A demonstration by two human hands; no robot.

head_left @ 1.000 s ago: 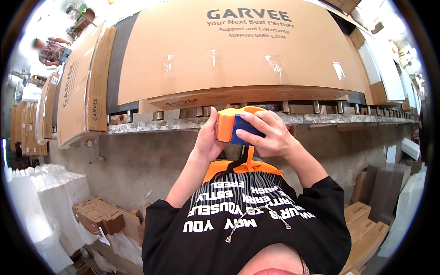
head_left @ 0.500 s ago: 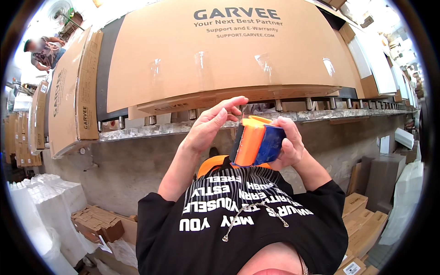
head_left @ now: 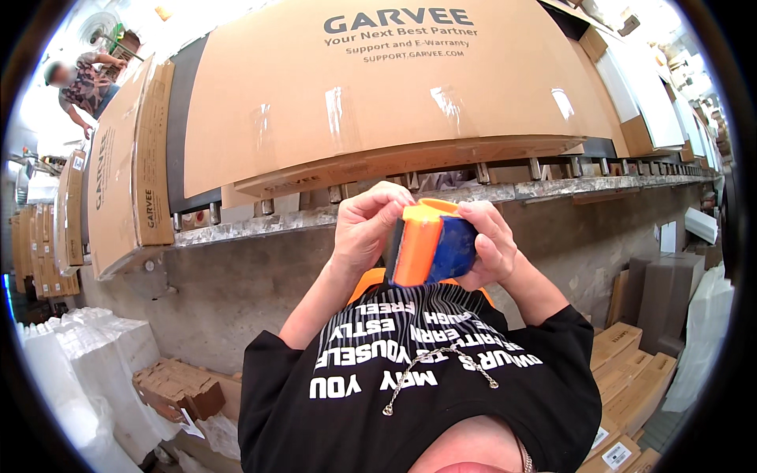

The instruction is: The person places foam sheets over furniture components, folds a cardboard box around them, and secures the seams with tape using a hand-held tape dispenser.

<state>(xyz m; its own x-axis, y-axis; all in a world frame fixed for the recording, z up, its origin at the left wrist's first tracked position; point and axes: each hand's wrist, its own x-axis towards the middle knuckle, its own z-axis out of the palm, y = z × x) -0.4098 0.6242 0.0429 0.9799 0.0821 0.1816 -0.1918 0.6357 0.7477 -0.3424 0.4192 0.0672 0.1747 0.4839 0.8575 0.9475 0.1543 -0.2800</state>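
In front of my chest I hold what looks like a packing tape dispenser [head_left: 419, 251], orange and blue with a dark edge on its left side. My right hand [head_left: 490, 246] grips its blue side from the right, the thumb bent against it. At its upper left end is my left hand [head_left: 369, 229], its thumb and fingertips pinched together against the dispenser's edge. What lies between those fingertips is too small to make out. Just beyond both hands lies a large flat cardboard box [head_left: 394, 102] on a roller conveyor [head_left: 300, 221], strips of clear tape shining along its near side.
Another cardboard box [head_left: 130, 165] stands on the conveyor at left, with a person [head_left: 88, 85] behind it. White foam blocks [head_left: 102, 355] and a small brown carton [head_left: 180, 388] sit at lower left. Stacked cartons [head_left: 627, 378] and a grey block [head_left: 666, 296] are at lower right.
My left hand has closed from spread fingers into a pinch at the dispenser's edge. The dispenser has shifted slightly left in my right hand. The person at far left has moved an arm.
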